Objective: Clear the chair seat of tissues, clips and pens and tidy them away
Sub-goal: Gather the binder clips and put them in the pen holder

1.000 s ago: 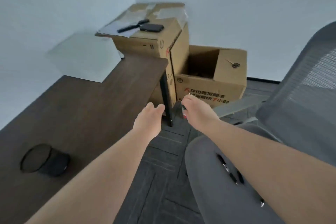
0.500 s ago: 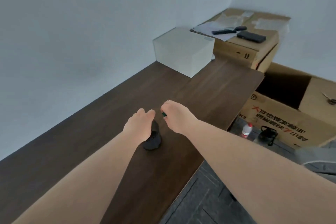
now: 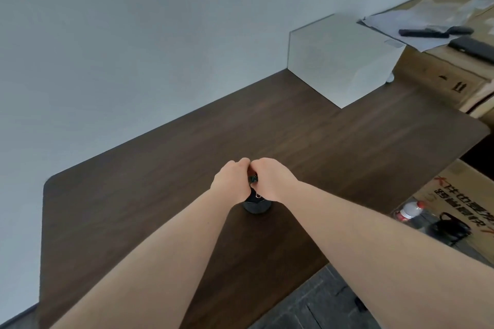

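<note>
Two bare forearms reach out over a dark wooden desk (image 3: 165,168), the left hand (image 3: 231,184) and right hand (image 3: 272,181) meeting knuckle to knuckle above a small black round container (image 3: 256,207) that stands on the desktop. Both hands are curled, fingers narrowed and pointing down; between them a small dark item (image 3: 253,178) shows, pinched at the fingertips, with a glint of metal just below it. It looks like a clip, though too little of it is visible to be sure, and which hand grips it cannot be told. The container's top is hidden by the hands; only its lower wall shows.

At the far end of the desk, against the wall, sits one pale box (image 3: 342,61). Beyond it is one tall cardboard carton (image 3: 438,75) with loose paper, two dark slim objects and one flat black device on top. A second carton (image 3: 459,189) with red and black print stands on the floor at right, with one red-capped bottle (image 3: 411,212) and one black object (image 3: 451,227) in front of it
</note>
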